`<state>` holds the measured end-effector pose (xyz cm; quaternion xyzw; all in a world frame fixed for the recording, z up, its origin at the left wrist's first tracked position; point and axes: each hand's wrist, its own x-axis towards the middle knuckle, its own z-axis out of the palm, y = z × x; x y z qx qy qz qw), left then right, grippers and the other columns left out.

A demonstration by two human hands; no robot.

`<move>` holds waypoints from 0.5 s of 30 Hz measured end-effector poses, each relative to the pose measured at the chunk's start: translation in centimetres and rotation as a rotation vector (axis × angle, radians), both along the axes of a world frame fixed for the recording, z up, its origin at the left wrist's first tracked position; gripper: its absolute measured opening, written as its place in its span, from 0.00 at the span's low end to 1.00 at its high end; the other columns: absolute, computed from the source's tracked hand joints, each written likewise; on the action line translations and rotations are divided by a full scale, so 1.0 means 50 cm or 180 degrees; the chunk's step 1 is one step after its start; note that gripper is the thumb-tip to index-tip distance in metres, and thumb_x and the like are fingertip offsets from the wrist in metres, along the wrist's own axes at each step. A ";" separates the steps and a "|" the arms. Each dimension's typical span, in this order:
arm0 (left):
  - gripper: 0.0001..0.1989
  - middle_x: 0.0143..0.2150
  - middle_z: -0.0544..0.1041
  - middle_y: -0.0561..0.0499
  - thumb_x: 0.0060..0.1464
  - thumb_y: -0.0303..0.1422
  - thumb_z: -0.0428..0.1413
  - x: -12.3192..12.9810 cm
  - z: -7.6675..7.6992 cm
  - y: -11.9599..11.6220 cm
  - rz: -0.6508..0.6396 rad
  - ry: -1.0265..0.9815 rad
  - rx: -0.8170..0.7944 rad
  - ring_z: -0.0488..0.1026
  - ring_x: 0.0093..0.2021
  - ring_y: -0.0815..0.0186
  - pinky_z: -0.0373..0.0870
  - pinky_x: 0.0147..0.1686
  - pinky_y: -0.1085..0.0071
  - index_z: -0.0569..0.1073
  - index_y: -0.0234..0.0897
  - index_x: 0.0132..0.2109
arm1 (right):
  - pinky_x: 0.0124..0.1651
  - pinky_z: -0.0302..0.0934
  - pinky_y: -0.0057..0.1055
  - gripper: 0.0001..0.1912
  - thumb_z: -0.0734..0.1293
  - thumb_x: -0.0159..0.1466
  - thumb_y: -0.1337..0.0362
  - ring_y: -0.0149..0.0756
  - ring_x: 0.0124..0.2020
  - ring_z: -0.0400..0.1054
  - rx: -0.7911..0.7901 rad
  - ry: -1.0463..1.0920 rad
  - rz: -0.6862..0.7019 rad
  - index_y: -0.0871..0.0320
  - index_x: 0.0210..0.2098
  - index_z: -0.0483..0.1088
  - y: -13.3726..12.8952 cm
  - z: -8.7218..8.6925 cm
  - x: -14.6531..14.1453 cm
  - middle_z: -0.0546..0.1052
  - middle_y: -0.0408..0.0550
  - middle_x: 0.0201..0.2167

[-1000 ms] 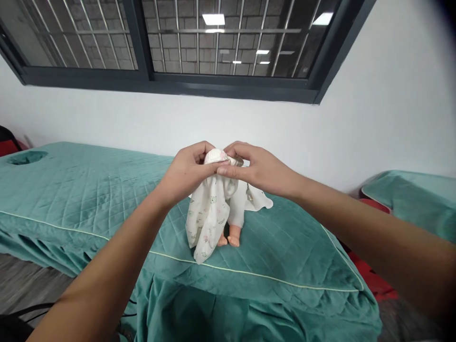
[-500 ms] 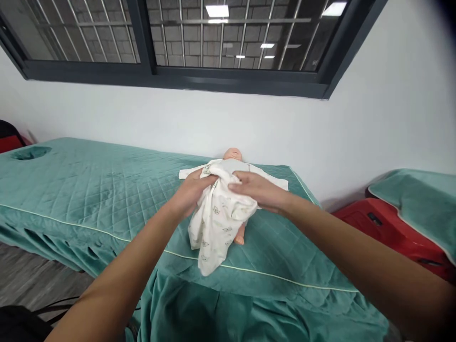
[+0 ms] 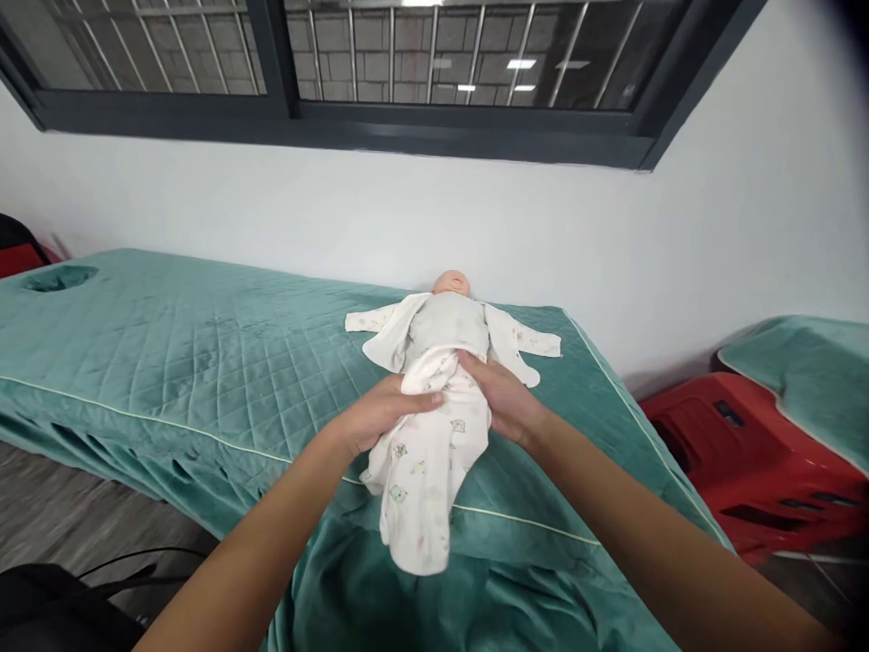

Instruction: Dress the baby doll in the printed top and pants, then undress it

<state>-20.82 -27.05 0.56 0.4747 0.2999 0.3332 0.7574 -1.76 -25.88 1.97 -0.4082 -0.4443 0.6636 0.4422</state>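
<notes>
Red stool (image 3: 740, 453) near bed (image 3: 204, 335); garment (image 3: 427, 480) partly hides doll (image 3: 451, 315)

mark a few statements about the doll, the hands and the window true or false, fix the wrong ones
1. The left hand and the right hand both hold the patterned garment. True.
2. The doll's head is covered by cloth. False: the doll's head is bare.
3. The patterned garment reaches past the pale piping on the bed. True.
4. The window frame is white. False: the window frame is dark grey.
</notes>
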 end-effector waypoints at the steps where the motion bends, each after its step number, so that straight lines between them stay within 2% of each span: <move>1: 0.24 0.44 0.82 0.39 0.46 0.38 0.69 0.002 -0.008 0.005 0.0153 -0.0104 -0.0072 0.79 0.45 0.54 0.74 0.46 0.63 0.77 0.30 0.49 | 0.38 0.72 0.32 0.23 0.71 0.61 0.52 0.39 0.35 0.77 0.0006 -0.0095 0.0131 0.61 0.49 0.73 -0.007 -0.008 -0.002 0.81 0.52 0.37; 5: 0.24 0.39 0.82 0.39 0.48 0.40 0.67 0.015 -0.029 0.020 0.0391 -0.0456 -0.0264 0.80 0.36 0.56 0.76 0.38 0.63 0.77 0.29 0.49 | 0.21 0.64 0.26 0.27 0.72 0.58 0.47 0.30 0.17 0.68 0.0047 -0.0536 0.0785 0.63 0.47 0.74 -0.027 -0.030 -0.008 0.79 0.47 0.26; 9: 0.22 0.38 0.82 0.40 0.50 0.40 0.66 0.019 -0.034 0.022 0.0416 -0.0497 -0.0373 0.80 0.34 0.57 0.76 0.36 0.64 0.77 0.30 0.48 | 0.17 0.61 0.25 0.24 0.75 0.54 0.49 0.28 0.15 0.65 0.0052 -0.0954 0.1132 0.64 0.40 0.76 -0.025 -0.040 -0.003 0.78 0.46 0.23; 12: 0.22 0.38 0.82 0.41 0.49 0.41 0.66 0.015 -0.042 0.014 0.0314 -0.0523 -0.0393 0.80 0.34 0.59 0.75 0.36 0.66 0.78 0.30 0.47 | 0.20 0.64 0.27 0.22 0.72 0.58 0.49 0.30 0.17 0.67 0.0008 -0.0784 0.0875 0.63 0.39 0.76 -0.020 -0.044 0.004 0.79 0.47 0.25; 15: 0.24 0.40 0.82 0.41 0.46 0.40 0.69 0.012 -0.048 0.006 0.0023 -0.0325 -0.0369 0.79 0.36 0.60 0.74 0.39 0.67 0.78 0.30 0.48 | 0.34 0.71 0.31 0.21 0.70 0.62 0.51 0.36 0.29 0.75 0.0034 -0.0016 0.0232 0.59 0.47 0.74 -0.015 -0.044 0.012 0.82 0.49 0.34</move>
